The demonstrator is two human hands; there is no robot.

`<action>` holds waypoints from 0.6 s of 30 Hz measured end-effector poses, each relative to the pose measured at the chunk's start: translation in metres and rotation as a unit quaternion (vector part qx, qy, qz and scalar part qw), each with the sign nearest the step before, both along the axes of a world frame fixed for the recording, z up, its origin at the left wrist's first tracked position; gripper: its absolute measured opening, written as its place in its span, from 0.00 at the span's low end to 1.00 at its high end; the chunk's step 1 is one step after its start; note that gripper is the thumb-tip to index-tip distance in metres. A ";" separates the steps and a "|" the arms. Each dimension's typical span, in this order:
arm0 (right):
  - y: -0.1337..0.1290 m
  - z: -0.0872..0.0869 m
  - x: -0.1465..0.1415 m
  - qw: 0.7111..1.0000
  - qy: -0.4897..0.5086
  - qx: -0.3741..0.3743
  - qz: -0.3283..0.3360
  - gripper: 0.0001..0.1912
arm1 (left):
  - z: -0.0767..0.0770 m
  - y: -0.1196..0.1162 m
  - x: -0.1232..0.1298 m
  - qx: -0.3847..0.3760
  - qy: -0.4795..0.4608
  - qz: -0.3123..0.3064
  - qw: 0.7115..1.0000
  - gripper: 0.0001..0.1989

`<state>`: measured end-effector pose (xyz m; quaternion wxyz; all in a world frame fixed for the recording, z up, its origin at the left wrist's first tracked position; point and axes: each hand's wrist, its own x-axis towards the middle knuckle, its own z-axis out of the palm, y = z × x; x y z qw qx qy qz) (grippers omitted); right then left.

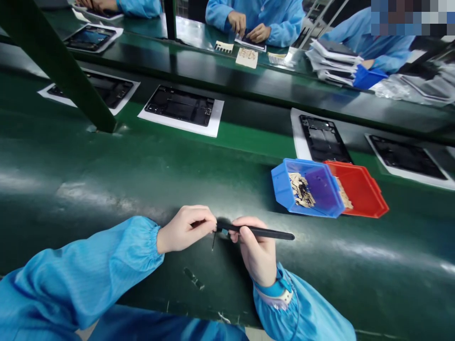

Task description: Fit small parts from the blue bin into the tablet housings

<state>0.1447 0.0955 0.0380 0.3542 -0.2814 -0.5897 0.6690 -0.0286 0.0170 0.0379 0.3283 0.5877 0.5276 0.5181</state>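
Between thumb and fingers, my left hand (188, 228) pinches a small dark part (213, 241), from which a thin strip hangs down; the rest of it is hidden by the fingers. My right hand (256, 244) is closed around black tweezers (272, 233), held almost level with the tips pointing left at my left fingertips. A small pale-blue piece (224, 231) shows by the tweezer tips; whether it belongs to the dark part I cannot tell. Both hands are just above the green work surface (149, 289).
A blue bin (325, 189) with small beige and black pieces stands beside a red bin (369, 189). Behind lie black tablet housings (181, 104) on white sheets. A green post (71, 71) slants at left. Co-workers' hands (249, 28) work across the bench.
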 end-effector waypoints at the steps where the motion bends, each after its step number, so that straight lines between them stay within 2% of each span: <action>1: 0.000 0.000 0.000 1.000 0.001 -0.001 0.003 0.07 | 0.000 0.000 0.000 -0.001 0.001 -0.004 1.000 0.11; 9: -0.001 0.002 0.002 1.000 0.006 -0.007 0.006 0.07 | 0.000 0.000 0.001 -0.006 0.008 -0.007 1.000 0.10; 15: 0.004 -0.005 0.000 1.000 -0.010 -0.006 -0.024 0.08 | 0.000 0.004 -0.008 0.008 0.111 -0.003 0.994 0.13; 18: 0.007 -0.007 -0.004 0.999 -0.018 -0.018 -0.029 0.08 | -0.002 0.009 -0.012 -0.035 0.127 0.028 0.991 0.16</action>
